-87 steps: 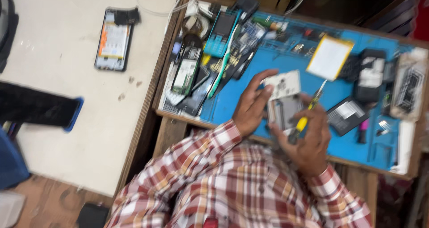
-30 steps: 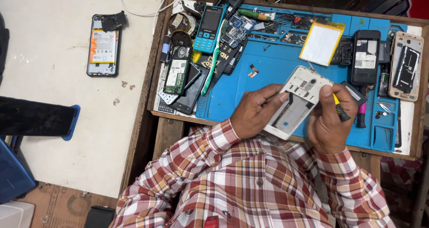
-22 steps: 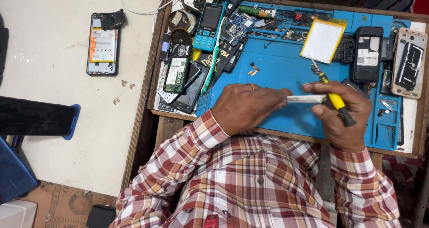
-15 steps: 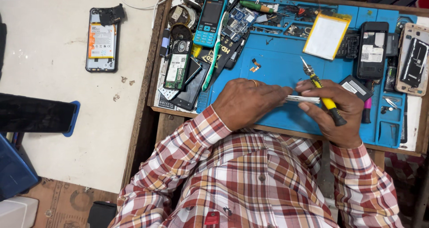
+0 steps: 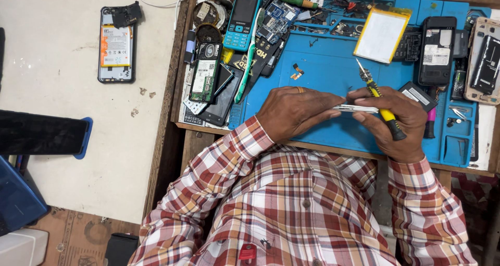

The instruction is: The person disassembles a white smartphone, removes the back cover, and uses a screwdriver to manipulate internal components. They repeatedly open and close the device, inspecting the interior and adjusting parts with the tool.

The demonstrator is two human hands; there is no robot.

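Both my hands hold a thin white phone part [image 5: 357,108], seen edge-on, above the blue work mat [image 5: 323,68]. My left hand [image 5: 294,112] grips its left end with the fingers curled over it. My right hand [image 5: 393,122] pinches the right end and also holds a yellow-and-black screwdriver [image 5: 379,100], its tip pointing up and away from me. My plaid shirt sleeves fill the lower part of the view.
On the mat lie a yellow-edged battery [image 5: 381,34], a black phone [image 5: 436,50], a teal keypad phone [image 5: 244,20], circuit boards, a toothbrush [image 5: 249,57] and small tools. An opened phone [image 5: 115,44] lies on the white table to the left, near a dark case [image 5: 41,135].
The white part was lying flat and face-up in my hands; it has been turned onto its edge. Both hands stay close together over the mat, the screwdriver still in the right.
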